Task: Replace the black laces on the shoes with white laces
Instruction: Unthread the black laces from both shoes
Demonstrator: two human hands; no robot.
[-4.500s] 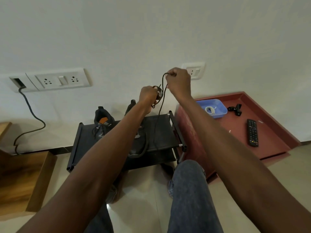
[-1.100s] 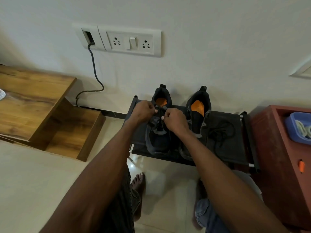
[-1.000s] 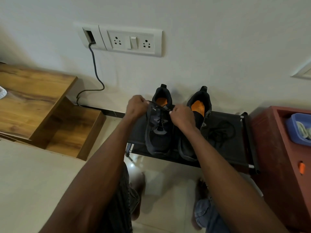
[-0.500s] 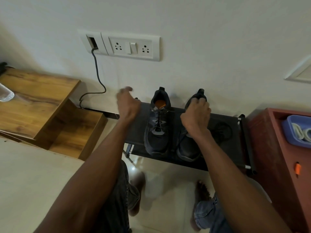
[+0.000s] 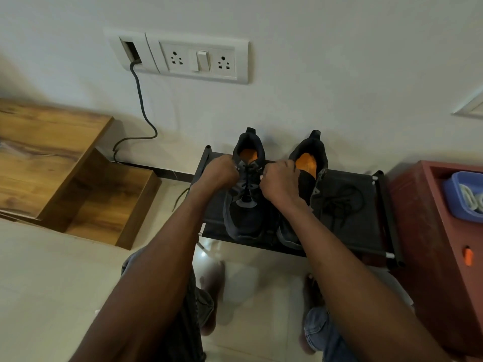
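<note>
At centre frame two black shoes stood side by side on a low black shoe rack (image 5: 347, 231) against the wall. Both hands were at the top eyelets of the left-hand shoe (image 5: 244, 199): the left hand (image 5: 217, 173) and right hand (image 5: 279, 182) each had a curled grip, seemingly pinching the black lace (image 5: 247, 176) still threaded there, though the fingertips were hidden. The other shoe (image 5: 309, 163) sat just right of it, laceless. A loose black lace (image 5: 339, 205) lay piled on the rack further right. White laces (image 5: 470, 199) rested in a blue tray (image 5: 454, 189) at the right edge.
</note>
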